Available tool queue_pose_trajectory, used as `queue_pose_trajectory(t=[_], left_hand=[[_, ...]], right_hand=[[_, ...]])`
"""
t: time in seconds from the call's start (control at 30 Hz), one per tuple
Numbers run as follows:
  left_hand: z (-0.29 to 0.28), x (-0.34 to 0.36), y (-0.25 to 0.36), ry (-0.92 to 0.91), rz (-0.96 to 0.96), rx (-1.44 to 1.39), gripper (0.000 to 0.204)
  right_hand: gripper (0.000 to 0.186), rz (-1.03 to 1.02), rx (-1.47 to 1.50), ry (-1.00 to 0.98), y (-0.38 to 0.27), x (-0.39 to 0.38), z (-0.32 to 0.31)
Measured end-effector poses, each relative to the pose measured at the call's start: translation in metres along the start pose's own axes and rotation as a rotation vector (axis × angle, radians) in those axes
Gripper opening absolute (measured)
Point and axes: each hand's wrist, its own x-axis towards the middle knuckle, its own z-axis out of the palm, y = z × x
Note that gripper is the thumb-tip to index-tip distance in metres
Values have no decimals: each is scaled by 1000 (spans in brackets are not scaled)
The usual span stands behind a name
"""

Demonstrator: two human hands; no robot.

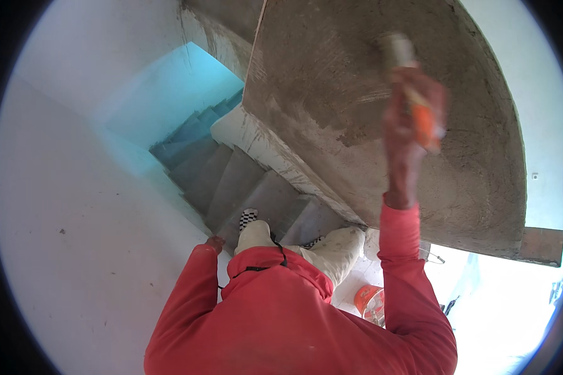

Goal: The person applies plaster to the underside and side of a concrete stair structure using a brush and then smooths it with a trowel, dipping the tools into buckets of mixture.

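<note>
My right hand (pixel 416 103) is raised over a rough grey-brown plastered surface (pixel 331 81), closed around a brush (pixel 424 124). Motion smears both the hand and the brush. The brush has an orange handle end and a pale head that points away from me. Whether the head touches the plaster, I cannot tell. Low at my left side, my left hand (pixel 215 243) is beside the white wall (pixel 94 219), near my knee. Its fingers are too small and foreshortened to read.
Grey winder stairs (pixel 231 181) descend to the far left, beside a plaster-streaked ledge (pixel 275 144). My checkered shoes (pixel 248 217) are on the steps. An orange bucket (pixel 369 300) stands below at right. A brown board (pixel 542 245) sits at the plastered surface's right corner.
</note>
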Motion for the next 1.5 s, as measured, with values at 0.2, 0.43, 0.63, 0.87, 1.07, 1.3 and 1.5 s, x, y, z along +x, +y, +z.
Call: queue_pose_trajectory(t=[0.2, 0.43, 0.63, 0.87, 1.07, 1.3, 1.5], left_hand=[[14, 24, -37, -186, -71, -518, 28], [7, 30, -4, -197, 6, 9, 30], [-24, 31, 38, -245, -162, -283, 20], [-45, 29, 93, -282, -221, -153, 25], [-48, 33, 146, -307, -139, 30, 26], [-72, 16, 175, -468, -241, 286, 29], [-58, 8, 220, -248, -157, 290, 27]], right_hand=[[16, 9, -153, -151, -6, -47, -17], [22, 248, -69, -805, 6, -187, 5], [19, 350, -189, -23, 35, -115, -121], [20, 262, -552, -90, 40, -139, -162], [22, 409, -54, -362, 53, -197, -164], [19, 382, -795, 608, 97, -159, -320], [14, 574, -336, 117, 69, -226, -246]])
